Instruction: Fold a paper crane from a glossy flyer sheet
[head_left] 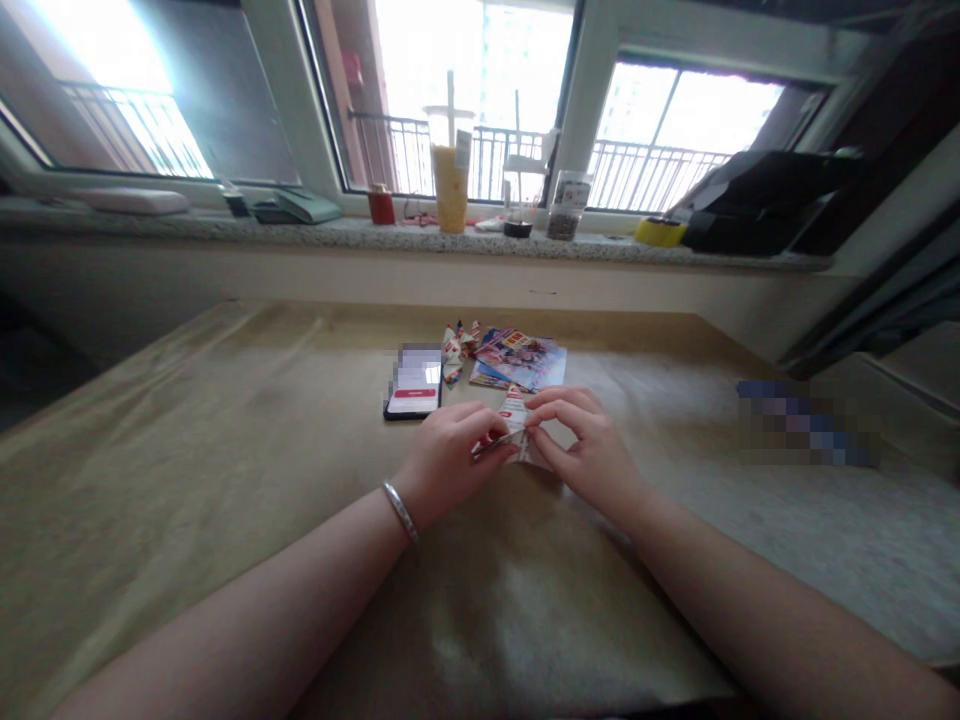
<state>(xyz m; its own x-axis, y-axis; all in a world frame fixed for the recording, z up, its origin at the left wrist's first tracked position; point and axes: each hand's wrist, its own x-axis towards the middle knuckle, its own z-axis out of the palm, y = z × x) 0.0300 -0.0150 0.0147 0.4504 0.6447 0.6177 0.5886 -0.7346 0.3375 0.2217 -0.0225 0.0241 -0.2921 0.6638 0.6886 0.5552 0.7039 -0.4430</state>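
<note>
Between my two hands is a partly folded piece of printed paper [514,410], white with red marks and a pointed top. My left hand [457,445], with a silver bangle at the wrist, pinches its left side between thumb and fingers. On the other side my right hand [577,430] grips the paper's right edge with thumb and fingertips. The fingers cover part of the folds. Just beyond lie several folded paper pieces [453,350] and a small stack of colourful printed sheets [525,358]. A phone [416,382] with a lit screen lies left of them.
A brown covering lies over the table [225,480]. At the right rests a blurred bluish item [806,422]. Along the stone windowsill [300,228] stand a tall cup with a straw [450,185], a red jar [381,205], a clear container [568,205], yellow tape [660,232] and a black object [750,215].
</note>
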